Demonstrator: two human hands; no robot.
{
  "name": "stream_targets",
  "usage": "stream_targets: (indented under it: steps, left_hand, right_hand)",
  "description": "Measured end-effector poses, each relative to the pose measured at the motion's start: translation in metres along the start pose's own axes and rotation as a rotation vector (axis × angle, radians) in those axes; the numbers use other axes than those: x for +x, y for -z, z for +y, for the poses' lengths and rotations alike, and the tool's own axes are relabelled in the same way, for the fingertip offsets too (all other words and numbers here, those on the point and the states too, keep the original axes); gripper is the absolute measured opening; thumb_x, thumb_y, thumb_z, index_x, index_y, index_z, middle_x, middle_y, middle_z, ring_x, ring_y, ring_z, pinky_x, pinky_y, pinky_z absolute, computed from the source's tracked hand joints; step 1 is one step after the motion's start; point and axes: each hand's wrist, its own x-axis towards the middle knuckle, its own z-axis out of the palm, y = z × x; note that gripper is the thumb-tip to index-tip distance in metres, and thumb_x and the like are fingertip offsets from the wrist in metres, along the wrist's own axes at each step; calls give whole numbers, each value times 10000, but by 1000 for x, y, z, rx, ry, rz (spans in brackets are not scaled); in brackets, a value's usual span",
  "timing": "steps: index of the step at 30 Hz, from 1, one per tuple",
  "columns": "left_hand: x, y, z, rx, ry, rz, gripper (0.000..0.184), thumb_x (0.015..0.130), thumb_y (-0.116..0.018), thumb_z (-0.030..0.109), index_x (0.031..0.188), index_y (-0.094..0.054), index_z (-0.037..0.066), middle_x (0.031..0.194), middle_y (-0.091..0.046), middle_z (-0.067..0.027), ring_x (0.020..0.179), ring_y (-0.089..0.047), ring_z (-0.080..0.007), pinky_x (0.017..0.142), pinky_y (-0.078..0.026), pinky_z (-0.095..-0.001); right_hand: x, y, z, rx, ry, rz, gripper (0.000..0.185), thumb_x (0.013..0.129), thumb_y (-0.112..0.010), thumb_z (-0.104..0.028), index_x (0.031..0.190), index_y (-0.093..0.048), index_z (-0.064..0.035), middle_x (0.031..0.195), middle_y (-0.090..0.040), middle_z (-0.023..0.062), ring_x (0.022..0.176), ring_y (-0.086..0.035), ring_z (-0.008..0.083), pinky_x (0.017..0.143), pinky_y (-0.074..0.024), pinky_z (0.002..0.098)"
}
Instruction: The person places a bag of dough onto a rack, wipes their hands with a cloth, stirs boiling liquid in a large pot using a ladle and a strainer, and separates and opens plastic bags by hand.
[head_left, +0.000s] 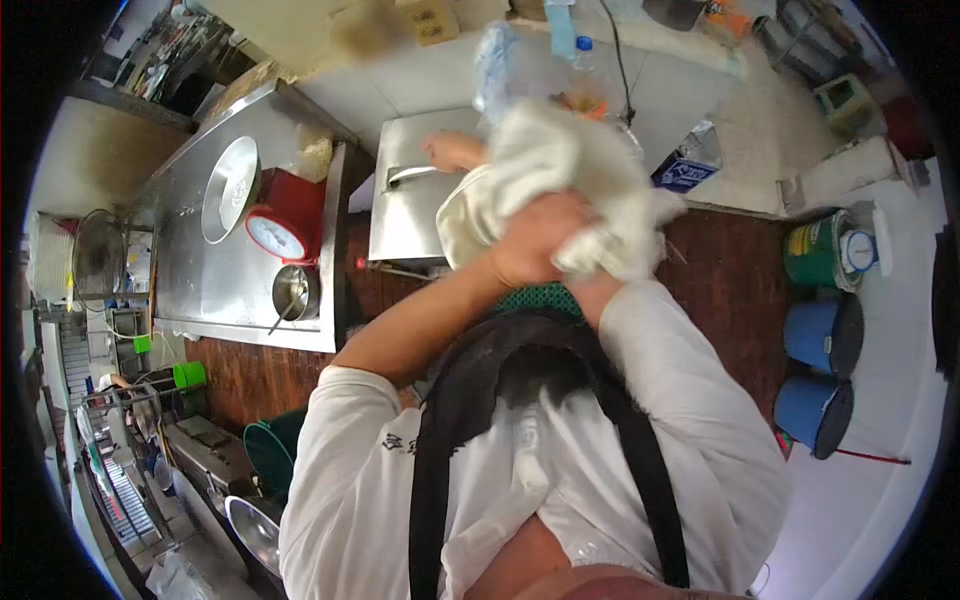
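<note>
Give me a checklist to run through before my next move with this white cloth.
1. White fabric cloth gripped by the left hand: ok, its fingers are closed on it.
2. Right hand, reaching out past the cloth, not touching the flat silver metal lid: cannot tell.
3. Red scale with round white dial apart from the cloth: ok.
4. Small round metal pot free of utensils: not ok, a handle sticks out over its rim.
5. Blue cap on the clear plastic bottle: ok.

Steel table (175,270), red scale (302,205) with round pan (230,190), small pot (296,292)
</note>
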Motion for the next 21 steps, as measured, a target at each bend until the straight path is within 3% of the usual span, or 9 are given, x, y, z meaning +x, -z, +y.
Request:
stream_targets:
  steps: [4, 6, 9, 11, 12, 15, 17, 18, 21]
  left_hand:
    - [-26, 31, -98, 306, 867, 308, 178, 905, -633, 187, 936, -623, 12, 801, -653, -191, 729, -634, -342, 698, -502, -392]
    - [-16, 50, -100, 224, 949, 619, 308, 1005, -508, 276, 1036, -636, -3, 856, -688, -176, 787, -682, -280, 687, -530, -402]
    - [17, 37, -77, -1020, 1337, 882, 410, 998, -505, 329, 1229, -560, -5, 1097, -660, -176, 942, -670, -333, 897, -543, -430]
    - [45, 5, -37, -1184, 1086, 595, 553, 1010, -455, 412, 1398, -437, 18, 1352, -543, -161, 1228, -537, -296, 1065, -411, -441]
    - [57, 6, -26, -1442, 1028, 420, 587, 1002, -481, 417, 1432, -404, 25, 1358, -541, -166, 1233, -535, -279, 1065, -400, -425]
    - [53, 7, -50, -1198, 803, 238, 624, 984, -526, 424, 1451, -384, 34, 1373, -530, -175, 1241, -530, -272, 1055, -403, -423]
    - [17, 18, -69, -880, 1001, 249, 532, 960, -589, 366, 1346, -490, 14, 1212, -607, -166, 1087, -600, -272, 925, -488, -414]
    - [-12, 19, -81, -780, 1134, 268, 458, 956, -601, 347, 1259, -558, 6, 1105, -642, -150, 984, -635, -269, 863, -517, -400]
    - [-161, -12, -132, -829, 1559, 433, 297, 940, -631, 339, 886, -564, 55, 684, -511, -21, 617, -562, -184, 615, -519, -353]
  right_hand:
    - [-58, 6, 71, 573, 2, 95, 330, 851, -656, -142, 1143, -663, 11, 1129, -684, 191, 993, -661, 300, 839, -537, 425]
    - [-111, 15, 85, 847, 41, 358, 500, 841, -689, -192, 1277, -555, 13, 1180, -657, 177, 1003, -650, 265, 854, -528, 403]
    - [-207, 16, 79, 626, 255, 671, 893, 835, -709, -267, 1494, -164, -7, 1318, -551, 216, 1198, -535, 282, 1007, -423, 386]
    - [-231, 13, 94, 635, 277, 842, 885, 840, -696, -260, 1491, -149, -15, 1299, -547, 194, 1179, -529, 264, 1005, -420, 364]
    - [-239, 11, 103, 828, 203, 992, 746, 843, -685, -234, 1432, -283, -14, 1231, -585, 145, 1069, -576, 223, 933, -467, 342]
    - [-302, 44, 96, 1154, 60, 1111, 497, 847, -645, -166, 1288, -484, -3, 1108, -635, 88, 947, -621, 173, 845, -513, 311]
    - [-292, 19, 148, 963, 64, 1354, 425, 851, -616, -144, 1240, -528, 1, 1075, -641, 70, 908, -613, 151, 813, -512, 295]
    - [-285, 7, 168, 921, 23, 1308, 640, 860, -661, -257, 1380, -429, 35, 1211, -608, 208, 1073, -613, 276, 944, -486, 370]
    - [-197, -99, 262, 261, -447, 1154, 715, 867, -680, -325, 1438, -387, -12, 1401, -465, 275, 1273, -492, 379, 1055, -415, 420]
